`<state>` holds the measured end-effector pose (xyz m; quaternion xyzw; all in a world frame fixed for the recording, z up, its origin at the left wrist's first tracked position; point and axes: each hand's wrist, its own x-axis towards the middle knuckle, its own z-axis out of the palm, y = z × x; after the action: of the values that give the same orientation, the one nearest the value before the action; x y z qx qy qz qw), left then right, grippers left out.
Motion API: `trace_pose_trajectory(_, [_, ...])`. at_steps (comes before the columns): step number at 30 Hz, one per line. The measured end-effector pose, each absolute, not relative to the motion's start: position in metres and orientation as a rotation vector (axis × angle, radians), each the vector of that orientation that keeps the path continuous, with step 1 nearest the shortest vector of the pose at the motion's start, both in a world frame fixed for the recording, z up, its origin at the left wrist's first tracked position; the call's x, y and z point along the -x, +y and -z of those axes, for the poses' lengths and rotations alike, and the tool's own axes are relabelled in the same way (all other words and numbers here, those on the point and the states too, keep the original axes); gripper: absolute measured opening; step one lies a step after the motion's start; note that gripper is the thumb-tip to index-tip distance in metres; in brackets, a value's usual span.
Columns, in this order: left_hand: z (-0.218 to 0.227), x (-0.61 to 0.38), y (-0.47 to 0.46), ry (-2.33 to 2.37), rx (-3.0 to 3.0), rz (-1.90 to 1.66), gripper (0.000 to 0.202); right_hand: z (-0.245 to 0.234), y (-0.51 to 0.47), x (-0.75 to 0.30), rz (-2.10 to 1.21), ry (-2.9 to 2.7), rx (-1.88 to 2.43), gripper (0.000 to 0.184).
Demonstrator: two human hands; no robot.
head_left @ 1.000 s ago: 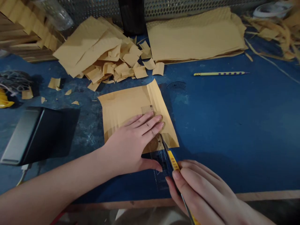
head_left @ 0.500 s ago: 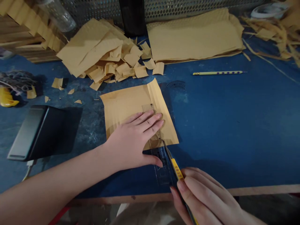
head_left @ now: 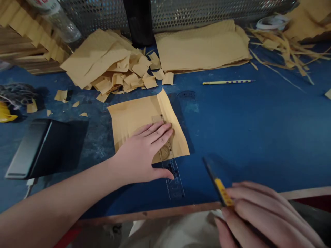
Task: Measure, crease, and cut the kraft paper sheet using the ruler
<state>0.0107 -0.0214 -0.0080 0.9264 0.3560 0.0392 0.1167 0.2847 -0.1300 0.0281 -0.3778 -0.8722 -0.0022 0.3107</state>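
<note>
My left hand [head_left: 144, 155] lies flat with fingers spread, pressing a clear plastic ruler [head_left: 174, 182] down on a brown paper sheet [head_left: 134, 112]. The ruler runs along the sheet's right part and sticks out past its lower edge, over the blue tabletop. To the lower right, my right hand [head_left: 258, 213] is closed around a yellow and black utility knife [head_left: 221, 189]. The knife's tip points up and left, in the air apart from the paper and the ruler. It is somewhat blurred.
A heap of paper scraps [head_left: 129, 77] and a paper stack [head_left: 201, 48] lie at the back. A pencil [head_left: 227, 82] rests to the right, paper strips [head_left: 287, 51] beyond it. On the left stand a dark box-shaped device [head_left: 33, 148] with a cable and a plastic bottle [head_left: 62, 24].
My right hand has moved the knife right, away from the paper's lower edge and the ruler. My left hand still presses on the ruler. The view has shifted slightly.
</note>
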Motion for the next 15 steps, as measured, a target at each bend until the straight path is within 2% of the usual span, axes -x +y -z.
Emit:
trace_pose_trajectory(2, [0.007,-0.009,-0.022,1.037,-2.739,-0.157,0.113,-0.035,-0.112,-0.288,0.044,-2.380,0.892,0.012])
trace_pose_trajectory(4, [0.005,-0.009,-0.021,1.018,-2.769,-0.189,0.109,-0.038,-0.086,-0.288,0.086,-2.576,0.693,0.029])
trace_pose_trajectory(5, [0.004,-0.008,-0.021,1.009,-2.779,-0.198,0.107,-0.039,-0.072,-0.286,0.118,-2.669,0.617,0.031])
trace_pose_trajectory(10, [0.002,-0.007,-0.019,1.002,-2.776,-0.222,0.103,-0.021,-0.011,-0.276,0.277,-2.804,0.476,0.024])
trace_pose_trajectory(15, [0.002,-0.005,-0.019,0.995,-2.749,-0.221,0.099,-0.003,0.004,-0.280,0.166,-2.751,0.582,0.027])
